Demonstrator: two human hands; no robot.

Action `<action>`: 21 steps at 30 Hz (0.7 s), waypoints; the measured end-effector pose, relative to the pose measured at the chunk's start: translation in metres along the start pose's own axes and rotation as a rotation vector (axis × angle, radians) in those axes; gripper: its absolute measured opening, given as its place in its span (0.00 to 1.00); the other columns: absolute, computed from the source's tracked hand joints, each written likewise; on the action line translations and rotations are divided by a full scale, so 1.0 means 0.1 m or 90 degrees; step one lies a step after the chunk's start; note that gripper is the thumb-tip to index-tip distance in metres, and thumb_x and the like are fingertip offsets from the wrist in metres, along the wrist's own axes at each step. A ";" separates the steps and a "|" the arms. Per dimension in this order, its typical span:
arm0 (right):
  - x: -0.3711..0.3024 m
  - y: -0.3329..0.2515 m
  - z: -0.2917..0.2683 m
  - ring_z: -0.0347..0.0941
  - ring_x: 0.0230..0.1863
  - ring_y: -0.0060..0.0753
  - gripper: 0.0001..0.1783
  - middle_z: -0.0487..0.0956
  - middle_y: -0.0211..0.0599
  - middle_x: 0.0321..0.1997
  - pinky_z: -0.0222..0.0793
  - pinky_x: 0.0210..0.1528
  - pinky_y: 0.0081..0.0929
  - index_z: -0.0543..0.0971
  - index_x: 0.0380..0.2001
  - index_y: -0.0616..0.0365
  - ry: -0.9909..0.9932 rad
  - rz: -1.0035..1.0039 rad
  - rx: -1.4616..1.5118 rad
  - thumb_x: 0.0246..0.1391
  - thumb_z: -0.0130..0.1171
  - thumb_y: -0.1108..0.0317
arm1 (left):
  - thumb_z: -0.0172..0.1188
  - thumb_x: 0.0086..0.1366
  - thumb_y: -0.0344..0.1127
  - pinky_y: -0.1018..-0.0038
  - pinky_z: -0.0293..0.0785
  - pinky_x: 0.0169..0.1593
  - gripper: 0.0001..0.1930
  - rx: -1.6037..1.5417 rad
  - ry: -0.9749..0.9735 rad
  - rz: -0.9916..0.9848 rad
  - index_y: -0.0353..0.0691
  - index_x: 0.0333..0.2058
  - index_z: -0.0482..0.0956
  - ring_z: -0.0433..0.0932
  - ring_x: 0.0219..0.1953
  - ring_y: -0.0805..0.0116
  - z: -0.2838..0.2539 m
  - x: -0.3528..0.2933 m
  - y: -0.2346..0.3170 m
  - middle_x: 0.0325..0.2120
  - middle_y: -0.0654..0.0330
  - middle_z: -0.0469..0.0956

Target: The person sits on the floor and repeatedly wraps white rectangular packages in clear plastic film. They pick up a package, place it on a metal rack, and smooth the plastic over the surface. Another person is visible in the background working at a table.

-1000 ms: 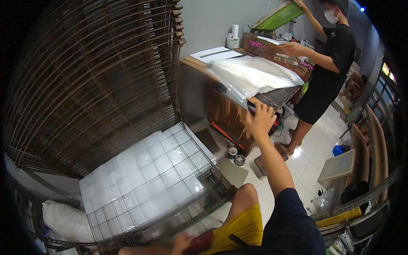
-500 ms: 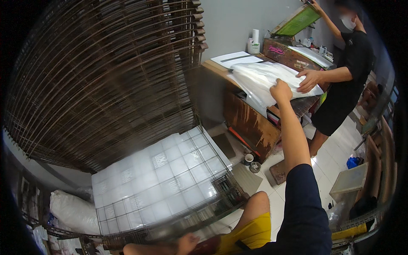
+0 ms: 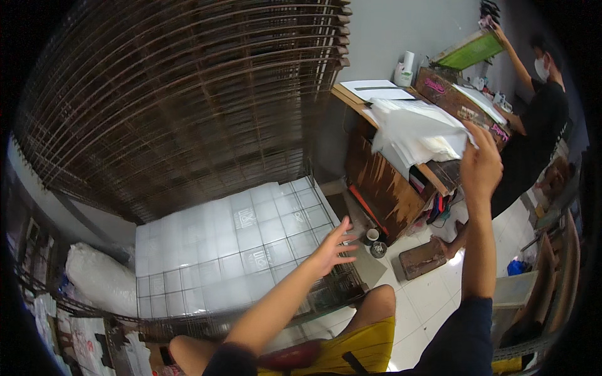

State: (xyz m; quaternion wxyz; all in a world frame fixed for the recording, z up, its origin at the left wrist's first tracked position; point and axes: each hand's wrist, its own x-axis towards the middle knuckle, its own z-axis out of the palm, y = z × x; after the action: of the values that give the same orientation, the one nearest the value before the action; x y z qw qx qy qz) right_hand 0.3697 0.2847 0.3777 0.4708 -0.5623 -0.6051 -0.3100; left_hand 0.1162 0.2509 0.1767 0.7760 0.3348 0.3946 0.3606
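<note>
My right hand (image 3: 481, 160) pinches one corner of a thin, translucent white plastic sheet (image 3: 401, 128). The sheet is lifted and bent over a stack of similar white sheets (image 3: 439, 145) on the wooden workbench (image 3: 376, 169). I cannot tell whether it is a bag or a single layer. Stretched out with fingers spread, my left hand (image 3: 335, 247) holds nothing. It is above the right end of a wire rack shelf, where white plastic pieces with pale printed marks (image 3: 219, 232) lie side by side.
Stacked wire rack tiers (image 3: 182, 94) tilt up above the shelf. At the bench's right, a co-worker (image 3: 539, 125) in black raises a green screen frame (image 3: 470, 53). A white bottle (image 3: 405, 70) stands behind. Small cups (image 3: 372, 235) and a brown block (image 3: 423, 258) sit on the floor.
My right hand has moved right, lifting a sheet's corner from the stack. My left hand has risen from my lap and opened. The co-worker's lower hand has left the stack for the printing board.
</note>
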 end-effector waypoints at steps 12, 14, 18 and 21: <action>-0.44 -0.36 -1.27 0.73 0.42 0.40 0.24 0.76 0.51 0.40 0.67 0.46 0.30 0.76 0.40 0.70 -0.185 -0.122 0.314 0.36 0.42 0.90 | 0.55 0.61 0.44 0.62 0.63 0.58 0.24 -0.525 -0.050 0.106 0.35 0.51 0.68 0.69 0.53 0.60 0.07 0.11 -0.63 0.49 0.54 0.71; -0.58 -0.33 -1.15 0.73 0.41 0.40 0.23 0.76 0.52 0.40 0.67 0.45 0.31 0.75 0.39 0.72 -0.188 -0.071 0.409 0.37 0.40 0.91 | 0.55 0.61 0.45 0.63 0.64 0.57 0.24 -0.496 -0.011 0.178 0.35 0.50 0.68 0.70 0.52 0.61 -0.35 -0.20 -0.70 0.48 0.55 0.71; -0.84 -0.30 -0.87 0.70 0.49 0.39 0.22 0.74 0.52 0.46 0.63 0.53 0.32 0.71 0.46 0.70 -0.389 0.029 0.771 0.53 0.53 0.62 | 0.61 0.57 0.42 0.64 0.69 0.52 0.21 -0.417 0.206 0.159 0.37 0.46 0.71 0.73 0.47 0.63 -0.93 -1.20 -0.43 0.42 0.58 0.75; -1.06 -0.90 -0.63 0.74 0.42 0.37 0.32 0.77 0.51 0.40 0.67 0.49 0.27 0.66 0.51 0.69 -0.528 0.322 0.897 0.55 0.47 0.49 | 0.66 0.54 0.41 0.65 0.71 0.48 0.18 -0.382 0.337 0.204 0.43 0.41 0.74 0.74 0.44 0.65 -1.45 -1.93 -0.35 0.40 0.59 0.76</action>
State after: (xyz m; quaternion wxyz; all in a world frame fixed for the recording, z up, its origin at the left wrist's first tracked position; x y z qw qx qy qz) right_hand 0.2883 0.1702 0.3170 0.5059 -0.3242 -0.6363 0.4838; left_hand -0.0804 0.1080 0.1528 0.6452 0.0470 0.4009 0.6487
